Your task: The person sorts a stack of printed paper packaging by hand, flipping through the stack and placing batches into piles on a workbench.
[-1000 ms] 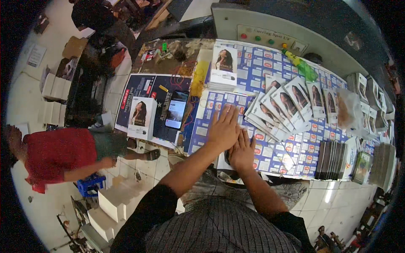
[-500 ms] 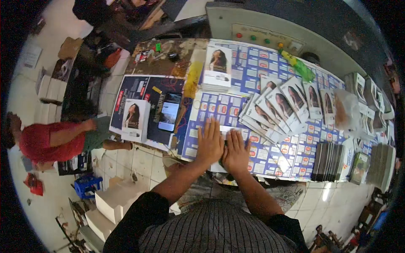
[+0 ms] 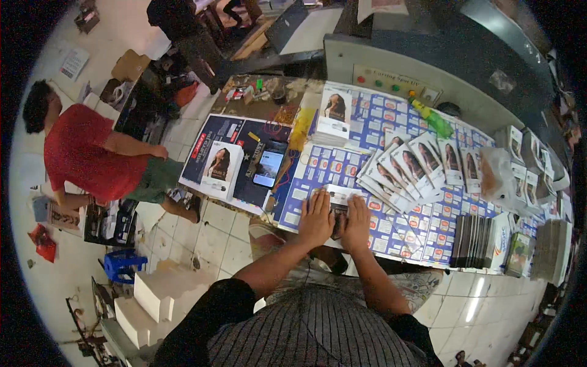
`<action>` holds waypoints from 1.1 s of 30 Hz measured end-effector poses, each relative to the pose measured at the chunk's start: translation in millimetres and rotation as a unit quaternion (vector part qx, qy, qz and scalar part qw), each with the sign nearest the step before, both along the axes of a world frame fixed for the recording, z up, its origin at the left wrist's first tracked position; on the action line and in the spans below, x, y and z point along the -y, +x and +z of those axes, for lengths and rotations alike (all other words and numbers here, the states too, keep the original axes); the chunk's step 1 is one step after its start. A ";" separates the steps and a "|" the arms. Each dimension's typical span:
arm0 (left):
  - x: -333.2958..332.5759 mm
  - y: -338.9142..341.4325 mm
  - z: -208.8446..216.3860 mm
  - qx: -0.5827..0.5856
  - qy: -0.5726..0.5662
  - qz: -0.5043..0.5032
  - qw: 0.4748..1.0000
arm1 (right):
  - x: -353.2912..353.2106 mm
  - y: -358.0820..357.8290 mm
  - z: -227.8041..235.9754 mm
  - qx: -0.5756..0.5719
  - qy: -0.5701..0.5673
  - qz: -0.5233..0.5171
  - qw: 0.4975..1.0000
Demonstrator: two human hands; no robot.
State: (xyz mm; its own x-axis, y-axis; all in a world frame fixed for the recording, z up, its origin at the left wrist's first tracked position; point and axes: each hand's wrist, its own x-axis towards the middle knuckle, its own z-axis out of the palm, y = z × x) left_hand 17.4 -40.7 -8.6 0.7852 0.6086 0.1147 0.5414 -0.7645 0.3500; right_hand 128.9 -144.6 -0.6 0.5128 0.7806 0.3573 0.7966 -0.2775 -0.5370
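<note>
At the near edge of the table, a flat printed carton (image 3: pixel 342 192) with a white end and dark picture lies under both my hands. My left hand (image 3: pixel 317 221) rests flat on its left side, fingers stretched forward. Beside it, my right hand (image 3: pixel 356 227) presses flat on the right side, its fingers also extended. Most of the carton's picture is covered by the hands. To the right, similar flat cartons (image 3: pixel 406 168) are fanned out. A neat stack of them (image 3: pixel 334 115) stands farther back, and another stack (image 3: pixel 221 168) sits on the left.
A lit phone (image 3: pixel 269 165) lies on the dark printed sheet at left. A green bottle (image 3: pixel 437 122) lies toward the back, with a plastic bag (image 3: pixel 498 171) and upright carton bundles (image 3: pixel 477 240) at right. A person in a red shirt (image 3: pixel 92 150) is at far left.
The whole view has shifted, and more of the carton shows between and beyond my hands, which stay flat on it. At left, the person in red appears more upright.
</note>
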 end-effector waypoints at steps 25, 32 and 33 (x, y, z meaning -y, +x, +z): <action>-53.6 16.8 -16.6 -0.209 -0.207 -0.106 0.950 | 101.8 -12.4 10.2 -0.629 0.092 -0.067 0.769; -40.1 -0.8 40.2 0.091 -0.681 0.037 0.726 | 109.0 44.0 47.1 -0.700 0.121 -0.008 0.704; -30.3 -1.6 61.1 0.067 -0.681 0.069 0.726 | 112.4 45.9 57.1 -0.723 0.135 -0.018 0.677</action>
